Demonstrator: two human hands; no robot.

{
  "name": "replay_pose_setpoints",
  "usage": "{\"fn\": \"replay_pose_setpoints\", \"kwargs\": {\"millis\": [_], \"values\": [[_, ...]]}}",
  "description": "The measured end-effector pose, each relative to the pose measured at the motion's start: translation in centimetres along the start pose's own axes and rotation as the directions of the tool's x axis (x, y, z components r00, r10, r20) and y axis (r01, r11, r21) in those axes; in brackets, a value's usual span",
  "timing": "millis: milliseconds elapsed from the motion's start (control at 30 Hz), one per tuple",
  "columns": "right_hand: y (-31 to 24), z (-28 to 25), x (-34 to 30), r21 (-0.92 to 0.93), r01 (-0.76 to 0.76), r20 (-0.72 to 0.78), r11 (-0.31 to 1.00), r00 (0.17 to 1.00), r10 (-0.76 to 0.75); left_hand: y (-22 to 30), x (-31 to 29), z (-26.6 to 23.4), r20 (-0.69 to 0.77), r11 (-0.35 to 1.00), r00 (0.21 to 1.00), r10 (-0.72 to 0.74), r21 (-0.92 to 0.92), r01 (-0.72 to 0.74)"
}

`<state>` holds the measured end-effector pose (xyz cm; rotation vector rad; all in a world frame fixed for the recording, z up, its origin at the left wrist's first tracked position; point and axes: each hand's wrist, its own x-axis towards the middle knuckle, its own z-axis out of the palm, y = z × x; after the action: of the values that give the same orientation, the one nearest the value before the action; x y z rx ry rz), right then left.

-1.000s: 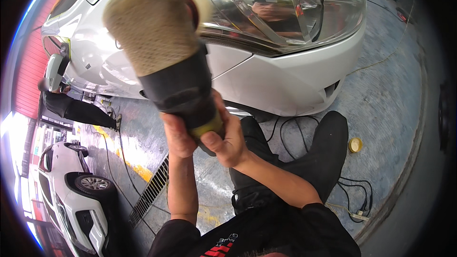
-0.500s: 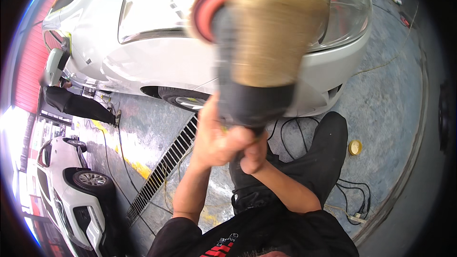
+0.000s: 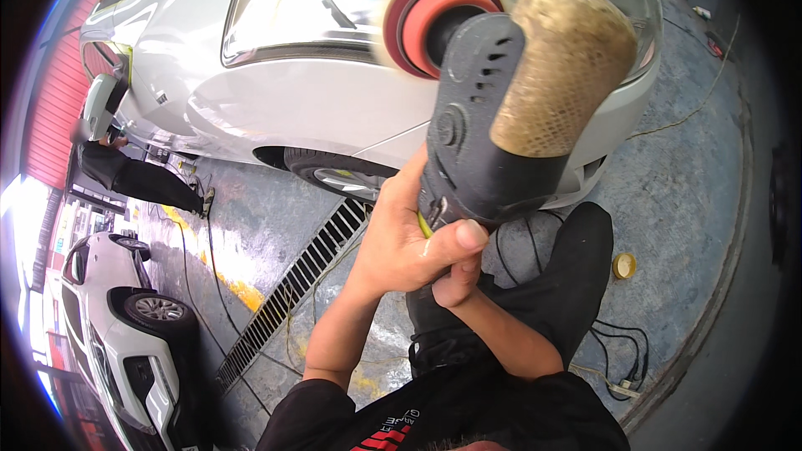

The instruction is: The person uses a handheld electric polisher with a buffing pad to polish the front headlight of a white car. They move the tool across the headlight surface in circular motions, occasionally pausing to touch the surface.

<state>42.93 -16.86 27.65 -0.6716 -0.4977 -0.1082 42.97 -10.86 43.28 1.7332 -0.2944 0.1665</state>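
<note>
Both my hands hold a black polisher [image 3: 472,154] raised between me and a white car [image 3: 326,104]. A tan, scaly-patterned cover [image 3: 560,88] wraps its motor end. Its round pad has a red backing [image 3: 434,29] and a pale rim that looks blurred. My left hand [image 3: 401,242] wraps the lower body, thumb across the front. My right hand [image 3: 459,282] is closed around the handle just below, its fingers partly hidden. Behind the pad is a large clear, dark-edged lamp [image 3: 309,12] on the car; I cannot tell whether the pad touches it.
The car's wheel [image 3: 334,174] sits by a floor drain grate [image 3: 292,292]. Black cables [image 3: 626,342] and a round yellow lid-like container [image 3: 624,266] lie to the right. At left, another person [image 3: 142,179] stands beside the car, and a second white car [image 3: 125,342] is parked.
The polisher has swung to the right and tilted, its pad shifting right across the lamp. My left hand has moved slightly right with it; both hands keep their grip.
</note>
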Motion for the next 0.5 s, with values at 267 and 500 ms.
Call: {"fn": "replay_pose_setpoints", "kwargs": {"millis": [267, 500], "values": [[-1.4, 2.4, 1.7, 0.031, -0.05, 0.058, 0.998, 0.997, 0.048, -0.4, -0.6, -1.7, -0.055, 0.993, 0.998, 0.021, -0.117, -0.027], [-0.8, 3.5, 2.5, 0.09, -0.157, 0.137, 0.983, 0.98, 0.144, -1.7, -1.3, -3.4, -0.222, 0.992, 0.969, 0.111, 0.078, -0.096]]}}
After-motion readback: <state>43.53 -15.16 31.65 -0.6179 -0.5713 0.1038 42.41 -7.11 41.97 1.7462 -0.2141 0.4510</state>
